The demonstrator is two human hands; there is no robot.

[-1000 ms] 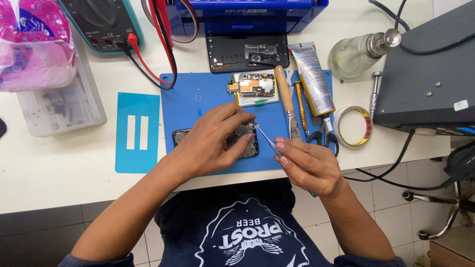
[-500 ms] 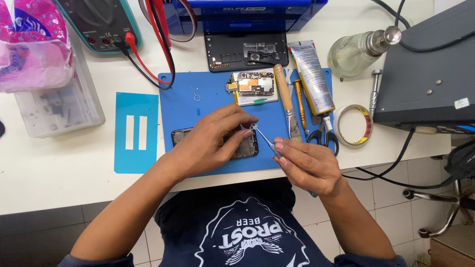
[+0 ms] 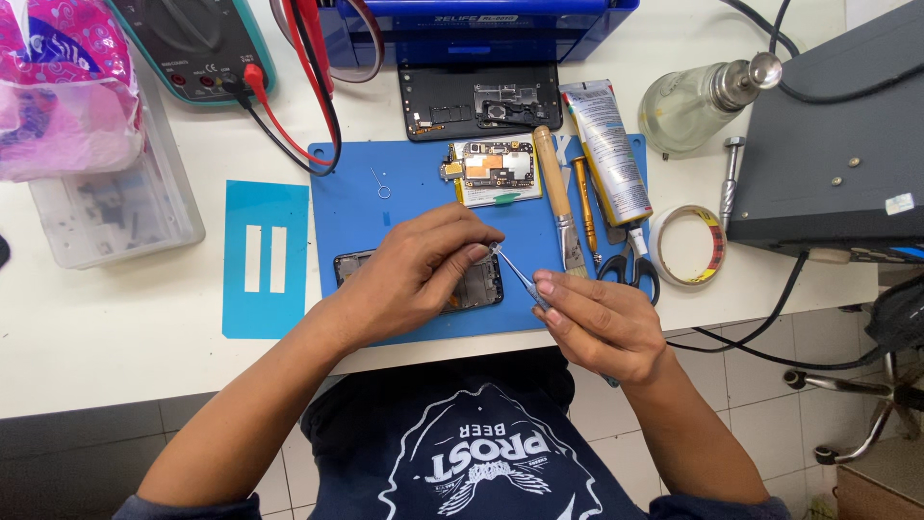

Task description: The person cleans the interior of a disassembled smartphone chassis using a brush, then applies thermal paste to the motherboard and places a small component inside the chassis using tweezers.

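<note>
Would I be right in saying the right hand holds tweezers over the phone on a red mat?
Not quite: the mat is blue, not red, as the head view shows. The rest stands: the right hand holds tweezers over the phone.

Left hand (image 3: 419, 274) steadies opened phone (image 3: 472, 289); right hand (image 3: 602, 323) pinches tweezers (image 3: 515, 273) above it.

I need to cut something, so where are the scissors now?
In the head view, the scissors lie at the blue mat's right edge, between the brush and tape roll.
</note>
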